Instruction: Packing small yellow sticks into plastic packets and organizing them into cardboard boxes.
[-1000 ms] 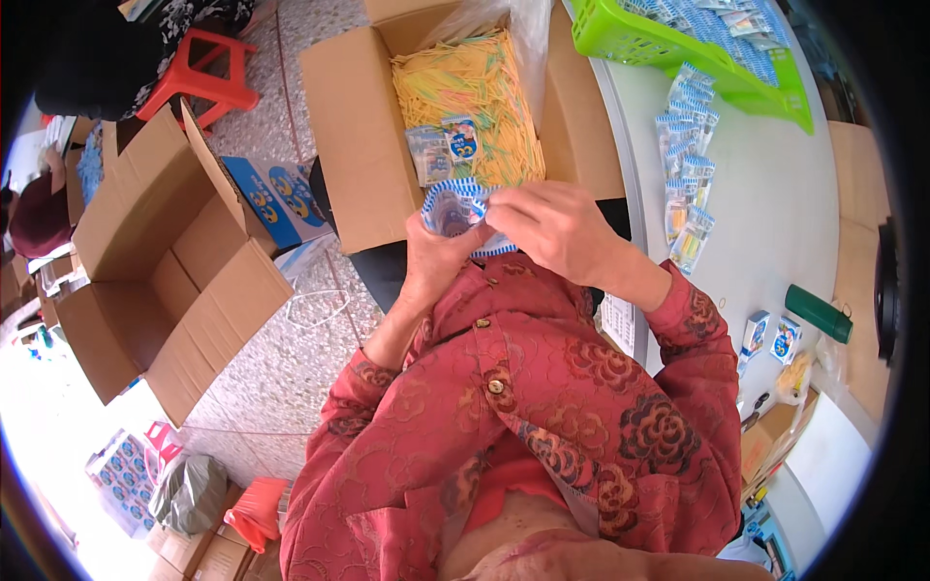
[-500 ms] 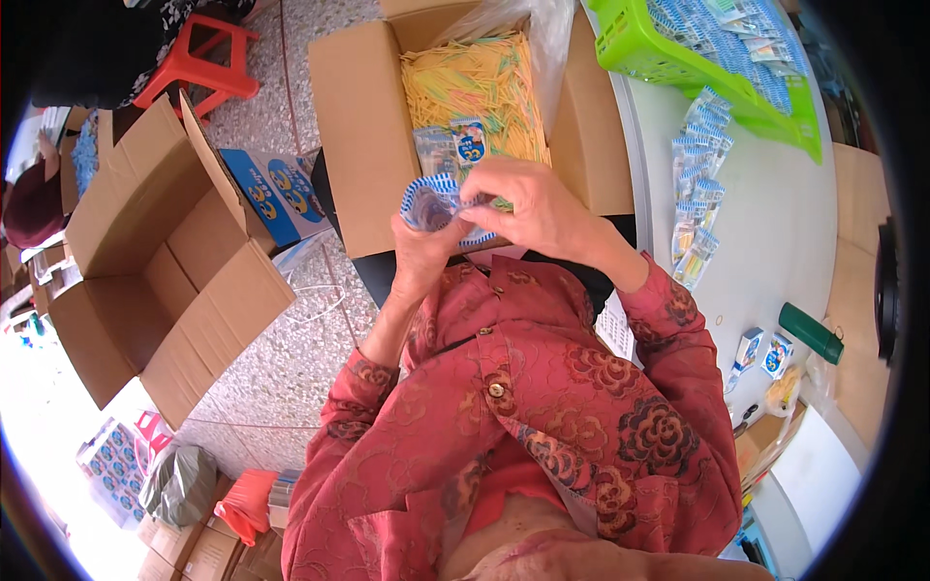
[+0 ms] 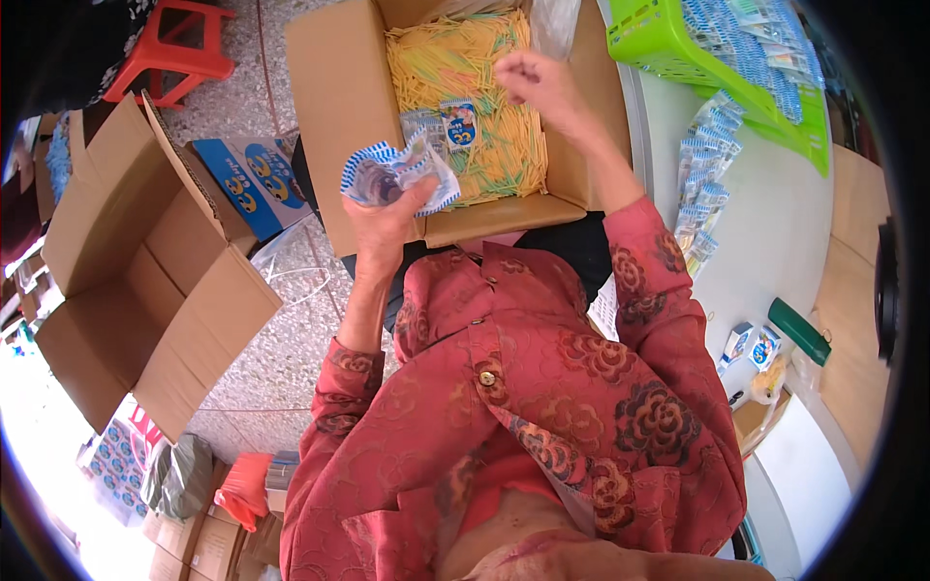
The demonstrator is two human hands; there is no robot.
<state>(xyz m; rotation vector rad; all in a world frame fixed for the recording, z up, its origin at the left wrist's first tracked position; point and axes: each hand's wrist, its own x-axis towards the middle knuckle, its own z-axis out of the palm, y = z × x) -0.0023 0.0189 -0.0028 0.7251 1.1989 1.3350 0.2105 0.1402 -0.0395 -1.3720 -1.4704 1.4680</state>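
Note:
My left hand (image 3: pixel 386 218) is closed around a bunch of clear plastic pouches (image 3: pixel 415 174) with blue-and-white striped edges, held above the near left side of an open cardboard box (image 3: pixel 339 107). Thin yellow, orange and green sticks (image 3: pixel 518 145) fill that box. On top of them lies a small blue, white and red packet (image 3: pixel 458 124), with a clear pouch beside it. Over the box's right side, apart from the pouches, hovers my right hand (image 3: pixel 542 87). Its fingers are curled in; whether anything small is between them is hidden.
To the right, filled striped pouches (image 3: pixel 705 174) lie in a row on a white table (image 3: pixel 775 223), beside a green basket (image 3: pixel 668 44) of more pouches. A dark green case (image 3: pixel 800 331) sits farther down. At left stand an open cardboard box (image 3: pixel 184 300) and a red stool (image 3: pixel 184 53).
My right hand has come away from the pouches and moved up and right over the sticks. My left hand has shifted left and slightly down, keeping the pouches.

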